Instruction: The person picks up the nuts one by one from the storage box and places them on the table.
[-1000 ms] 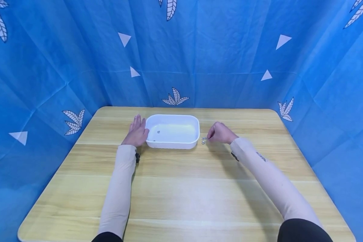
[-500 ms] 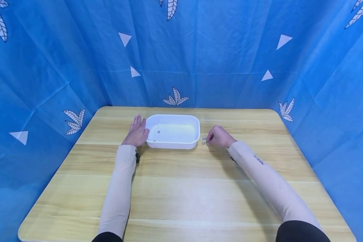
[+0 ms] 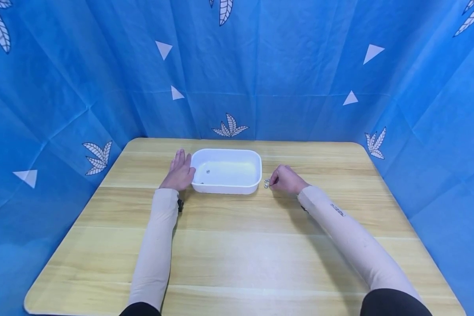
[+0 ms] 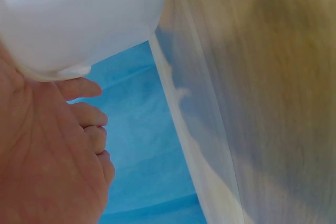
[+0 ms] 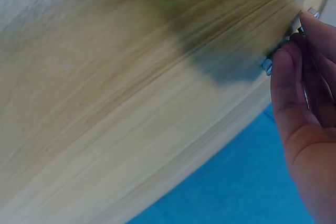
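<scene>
Flat beside the left end of a white plastic basin (image 3: 226, 189), my left hand (image 3: 177, 172) has its fingers extended and its thumb side touching the rim. In the left wrist view the palm and fingers (image 4: 89, 115) lie just below the rim, with the thumb hidden. Two small metal pieces lie inside the basin, one a silvery nut (image 3: 208, 171). My right hand (image 3: 287, 179) pinches at a nut beside the basin's right end, mostly covered by the fingertips. Other small nuts (image 3: 266, 186) lie close by; one nut (image 5: 268, 66) shows next to the thumb in the right wrist view.
Everything stands on a light wood-grain table (image 3: 229, 245) with rounded corners. A blue curtain (image 3: 300, 66) with white leaf and triangle prints hangs behind and along both sides. The basin's walls rise between the loose nuts and those inside.
My right hand has shifted slightly down and toward the nuts, its fingertips closer to them. The left hand and basin stay put; the head view has moved very slightly.
</scene>
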Demonstrator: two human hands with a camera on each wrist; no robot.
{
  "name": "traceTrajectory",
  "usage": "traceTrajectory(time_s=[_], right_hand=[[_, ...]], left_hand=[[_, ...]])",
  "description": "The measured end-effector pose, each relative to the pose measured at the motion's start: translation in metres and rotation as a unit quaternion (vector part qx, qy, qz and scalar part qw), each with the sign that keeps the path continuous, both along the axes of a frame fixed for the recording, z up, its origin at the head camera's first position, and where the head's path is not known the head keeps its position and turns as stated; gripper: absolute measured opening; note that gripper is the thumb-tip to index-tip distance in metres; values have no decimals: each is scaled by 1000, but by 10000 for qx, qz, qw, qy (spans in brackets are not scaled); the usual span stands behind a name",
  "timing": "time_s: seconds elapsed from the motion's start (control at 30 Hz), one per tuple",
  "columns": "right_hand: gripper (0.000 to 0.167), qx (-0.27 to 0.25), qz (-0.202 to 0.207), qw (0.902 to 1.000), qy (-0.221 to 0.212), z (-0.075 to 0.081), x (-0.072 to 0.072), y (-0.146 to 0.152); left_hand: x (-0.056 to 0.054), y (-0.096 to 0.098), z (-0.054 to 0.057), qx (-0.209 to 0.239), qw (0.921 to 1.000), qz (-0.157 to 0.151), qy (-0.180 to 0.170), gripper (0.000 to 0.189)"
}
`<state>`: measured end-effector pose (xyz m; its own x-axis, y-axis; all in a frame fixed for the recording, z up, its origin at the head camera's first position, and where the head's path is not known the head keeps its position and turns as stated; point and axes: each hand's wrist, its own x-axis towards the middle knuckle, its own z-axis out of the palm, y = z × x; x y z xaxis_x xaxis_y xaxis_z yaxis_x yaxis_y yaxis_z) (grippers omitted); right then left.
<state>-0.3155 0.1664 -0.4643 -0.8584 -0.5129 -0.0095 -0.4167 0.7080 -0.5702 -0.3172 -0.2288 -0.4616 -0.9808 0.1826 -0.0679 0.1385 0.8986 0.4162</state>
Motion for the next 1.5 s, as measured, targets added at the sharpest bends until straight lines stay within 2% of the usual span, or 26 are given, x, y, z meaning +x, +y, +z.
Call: traceTrajectory(time_s=[0.9,1.03,1.23,1.5], right_hand=[[7,93,-111,9999,-84,6,-3,-2],[9,-71,-300,9995,-113,18,-6,-4],[11,-512,-533,9972,51,46,-11,-19],[10,-509,-183,9980,327,58,-10,-50]], left_hand=[[-3,-3,0,-11,10000,4,-51,68],[-3,-3,1,-9,10000,-5,-65,68],[-4,-4,2,22,10000,31,-69,69],[-3,-2,-2,100,9998,42,-148,69]])
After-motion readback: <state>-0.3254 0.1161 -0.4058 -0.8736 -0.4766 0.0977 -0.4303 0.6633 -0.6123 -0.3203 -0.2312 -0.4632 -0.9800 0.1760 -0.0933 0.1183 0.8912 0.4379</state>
